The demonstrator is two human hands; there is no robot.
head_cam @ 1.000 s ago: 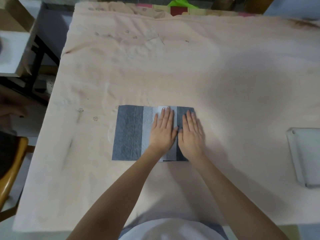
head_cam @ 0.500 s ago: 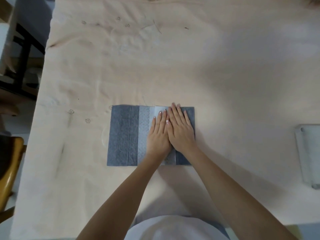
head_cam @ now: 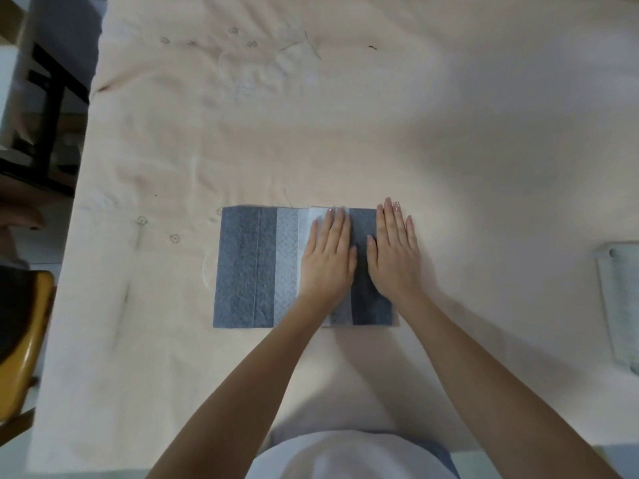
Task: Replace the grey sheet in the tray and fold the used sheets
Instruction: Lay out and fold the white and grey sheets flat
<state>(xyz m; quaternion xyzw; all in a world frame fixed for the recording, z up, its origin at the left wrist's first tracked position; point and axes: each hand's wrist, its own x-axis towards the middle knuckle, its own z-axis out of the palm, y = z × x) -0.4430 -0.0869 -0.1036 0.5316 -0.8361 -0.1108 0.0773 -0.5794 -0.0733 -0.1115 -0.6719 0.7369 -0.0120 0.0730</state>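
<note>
Grey sheets [head_cam: 249,267] lie folded in a flat pile under my hands, on the pink cloth [head_cam: 345,115] over the table. My left hand [head_cam: 328,261] and my right hand [head_cam: 394,257] both rest flat on the pile, fingers straight, holding nothing. They lie side by side with a small gap between them.

If I lift my hands too fast, I think the top fold could spring back up, because the sheets look stiff. If I push sideways, the pile could slide and the edges would not line up.

Most of the pile sticks out past my left hand. The tray [head_cam: 619,305] sits well off past my right hand, at the edge of view.
</note>
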